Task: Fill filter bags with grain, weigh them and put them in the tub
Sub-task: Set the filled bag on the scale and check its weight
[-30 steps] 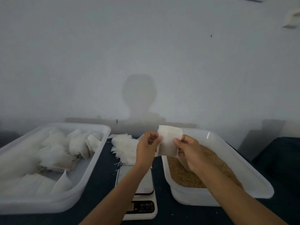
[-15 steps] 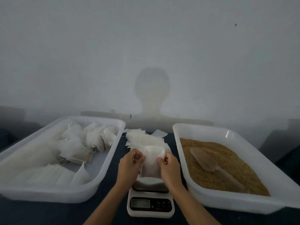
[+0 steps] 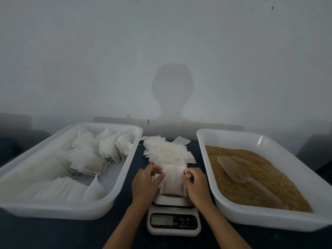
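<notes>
Since the earlier frame the filter bag (image 3: 173, 180) has come down from over the grain tub to the middle, and now stands on the platform of the kitchen scale (image 3: 173, 215), held between both hands. The left hand (image 3: 145, 184) has its fingers curled against the bag's left edge, thumb and fingertips pinching it near the top. The right hand (image 3: 195, 184) pinches the upper right corner, where thin drawstrings show at its fingertips. The scale's display faces the near edge of the dark table (image 3: 45, 232); its reading is too blurred to make out. Just beyond the hands, a loose pile of empty filter bags (image 3: 167, 151) lies on the table between the two tubs. The white tub on the left (image 3: 124, 169) holds filled bags (image 3: 100, 150) heaped toward its far end and more ranged along its near side. The white tub on the right (image 3: 231, 209) holds brown grain (image 3: 269, 178), with a clear plastic scoop (image 3: 233, 169) lying on it, handle toward the near right.
</notes>
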Available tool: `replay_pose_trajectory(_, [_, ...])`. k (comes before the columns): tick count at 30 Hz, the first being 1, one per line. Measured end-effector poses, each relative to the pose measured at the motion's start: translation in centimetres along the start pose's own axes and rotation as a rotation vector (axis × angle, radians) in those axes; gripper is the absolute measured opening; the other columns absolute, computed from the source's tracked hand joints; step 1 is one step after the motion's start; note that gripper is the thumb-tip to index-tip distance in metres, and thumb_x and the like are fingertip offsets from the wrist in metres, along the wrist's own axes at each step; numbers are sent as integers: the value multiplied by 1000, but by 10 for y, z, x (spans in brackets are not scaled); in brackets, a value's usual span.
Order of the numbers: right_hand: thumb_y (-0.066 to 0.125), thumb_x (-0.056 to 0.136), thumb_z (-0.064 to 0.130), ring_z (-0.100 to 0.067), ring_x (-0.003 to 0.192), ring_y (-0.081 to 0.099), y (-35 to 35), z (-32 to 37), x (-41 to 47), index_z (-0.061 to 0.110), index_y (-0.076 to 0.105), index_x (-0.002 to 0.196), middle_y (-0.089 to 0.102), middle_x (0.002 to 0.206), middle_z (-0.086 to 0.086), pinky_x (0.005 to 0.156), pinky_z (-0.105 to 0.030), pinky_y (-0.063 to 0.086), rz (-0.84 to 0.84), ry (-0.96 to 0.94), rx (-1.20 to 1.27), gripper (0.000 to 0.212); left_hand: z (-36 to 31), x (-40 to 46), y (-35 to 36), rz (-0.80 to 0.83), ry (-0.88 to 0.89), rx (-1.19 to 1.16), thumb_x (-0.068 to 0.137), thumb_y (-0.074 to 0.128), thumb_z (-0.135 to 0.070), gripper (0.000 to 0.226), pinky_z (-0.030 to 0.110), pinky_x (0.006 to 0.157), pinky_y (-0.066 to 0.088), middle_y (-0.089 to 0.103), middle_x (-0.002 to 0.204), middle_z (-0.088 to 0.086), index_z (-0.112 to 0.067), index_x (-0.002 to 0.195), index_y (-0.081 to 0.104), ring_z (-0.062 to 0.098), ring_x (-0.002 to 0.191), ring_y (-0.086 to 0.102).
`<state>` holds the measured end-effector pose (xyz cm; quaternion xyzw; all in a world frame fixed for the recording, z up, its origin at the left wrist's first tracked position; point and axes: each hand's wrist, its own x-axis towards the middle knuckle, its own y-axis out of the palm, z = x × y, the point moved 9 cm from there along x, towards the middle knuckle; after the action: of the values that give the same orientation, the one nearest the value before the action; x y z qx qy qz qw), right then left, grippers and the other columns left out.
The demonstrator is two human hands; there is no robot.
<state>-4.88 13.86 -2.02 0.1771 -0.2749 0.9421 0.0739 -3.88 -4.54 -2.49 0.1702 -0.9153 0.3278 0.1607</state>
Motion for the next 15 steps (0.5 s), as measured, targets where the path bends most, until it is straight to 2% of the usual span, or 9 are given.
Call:
replay_pose_trajectory(1, [61,89,8,-9,88,55,-2,-5,1,11,62,90,57,94,0,78,-11,41,-5,19,38,3,5,0,-1,-9,-25,-18,85,66,-32,11,9,59,31,60,83,-21,-33,91,58,-6,77,48])
replay_pose_trajectory(3, [56,91,8,-10,96,56,-6,-17,-1,10,62,101,59,100,1,82,-12,42,-14,75,128,11,18,0,-5,-37,-84,-65,87,64,-31,10,12,61,34,61,87,-14,-31,94,57,-2,79,50])
replay_pose_trajectory(6, [52,94,5,2,95,57,-9,-22,-8,20,56,100,58,99,10,77,-4,42,-24,105,321,17,35,-2,-12,-94,-159,-181,90,60,-21,7,21,71,41,62,90,-7,-24,95,58,11,88,57])
replay_pose_trajectory(8, [51,94,4,11,91,56,-10,-24,-12,21,54,103,58,101,11,75,0,41,-27,100,372,19,41,-2,-16,-125,-183,-245,92,57,-15,7,13,70,39,63,91,-6,-20,96,58,10,89,58])
replay_pose_trajectory(11, [48,95,3,5,96,55,-7,-31,-13,13,51,115,57,105,6,78,-2,42,-27,126,435,22,46,-2,-19,-153,-215,-309,94,52,-9,9,6,68,38,64,93,-3,-15,96,58,1,86,56])
replay_pose_trajectory(15, [45,96,4,2,98,54,-5,-34,-14,13,50,117,57,106,7,79,-2,42,-7,136,479,23,48,-2,-19,-168,-229,-343,94,50,-5,12,1,68,37,65,90,-2,-14,94,58,-2,84,57])
